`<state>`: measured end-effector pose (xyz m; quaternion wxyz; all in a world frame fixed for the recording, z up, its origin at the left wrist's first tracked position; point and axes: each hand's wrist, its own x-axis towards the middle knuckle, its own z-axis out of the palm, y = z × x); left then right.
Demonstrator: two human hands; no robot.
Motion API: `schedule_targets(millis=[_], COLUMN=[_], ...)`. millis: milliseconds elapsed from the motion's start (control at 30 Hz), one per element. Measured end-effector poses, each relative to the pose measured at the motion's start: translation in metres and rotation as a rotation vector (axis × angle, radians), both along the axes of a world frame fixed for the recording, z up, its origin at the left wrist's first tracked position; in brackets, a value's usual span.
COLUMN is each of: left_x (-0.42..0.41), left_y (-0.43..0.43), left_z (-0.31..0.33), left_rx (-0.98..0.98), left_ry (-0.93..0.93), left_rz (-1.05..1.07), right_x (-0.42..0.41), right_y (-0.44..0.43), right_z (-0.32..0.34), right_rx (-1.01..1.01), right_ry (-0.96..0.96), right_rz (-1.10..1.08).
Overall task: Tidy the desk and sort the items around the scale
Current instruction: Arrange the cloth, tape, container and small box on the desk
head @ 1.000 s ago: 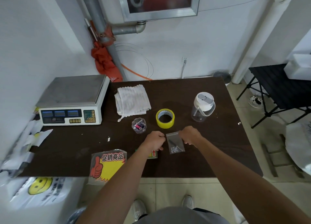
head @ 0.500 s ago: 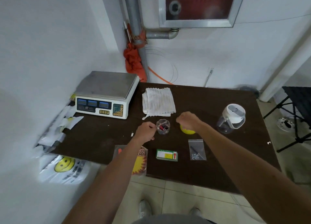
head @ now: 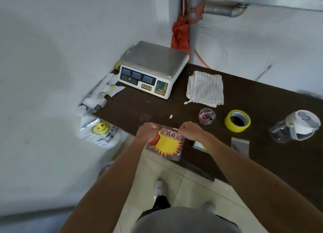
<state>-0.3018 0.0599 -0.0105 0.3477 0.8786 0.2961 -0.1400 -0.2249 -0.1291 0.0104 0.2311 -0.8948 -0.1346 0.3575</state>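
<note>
The sign packet [head: 166, 142] is lying at the near edge of the counter [head: 132, 108], in front of the scale [head: 153, 68]. Its near part is hanging over the edge, above the floor tiles. The left grip [head: 146, 132] is curling on the far left corner of it and the right grip [head: 189, 130] on the far right corner. Both seem to be pinching the plastic, but the fingertips are hiding under the knuckles, so how deep the hold goes I cannot tell.

The packet is looking thin, light and glossy, a printed sheet inside a clear sleeve. I am judging that it is going to bend and sag when lifted, and that the smooth plastic is going to slip between dry fingers. Taking it at two corners, as now, is probably keeping it flat; a one-corner hold is risking a crease. It is not looking fragile.

Some things are staying unclear. The right forearm is covering most of a green and yellow card [head: 199, 144]. The contents of the small clear cup [head: 207, 116] and of the zip bag [head: 240, 146] are too small to name. The scale's displays are not showing readable digits. The papers [head: 108, 91] by the wall are only a pale jumble, and the right end of the counter is running out of view.
</note>
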Motion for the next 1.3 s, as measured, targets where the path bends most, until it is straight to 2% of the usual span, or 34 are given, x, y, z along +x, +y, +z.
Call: schedule_targets(millis=[267,533,800,967,1067,1167,1300], left_x=[-0.047,-0.05,-0.046,-0.042,-0.033,-0.017,0.009], left_y=[0.028,0.022,0.025,0.025,0.026,0.019,-0.001], left_z=[-0.023,-0.034,-0.043,-0.034,-0.023,-0.01,0.008], left_rx=[-0.056,-0.048,-0.484,-0.584,-0.623,-0.742,-0.778], left_ry=[0.044,0.116,-0.021,-0.1,-0.164,-0.227,-0.156], left_rz=[0.146,0.187,0.518,0.621,0.687,0.67,0.778], right_x=[-0.037,-0.046,-0.05,-0.046,-0.036,-0.027,-0.019], right_y=[0.032,0.035,0.032,0.025,0.012,-0.001,-0.018], right_z=[-0.019,-0.027,-0.023,-0.016,-0.012,-0.006,0.006], right_rx=[-0.023,-0.022,-0.012,0.025,0.063,0.095,0.142], right_ry=[-0.039,-0.034,-0.015,-0.067,-0.09,-0.071,-0.085], right_rz=[0.152,0.145,0.144,0.045,-0.08,-0.217,-0.288])
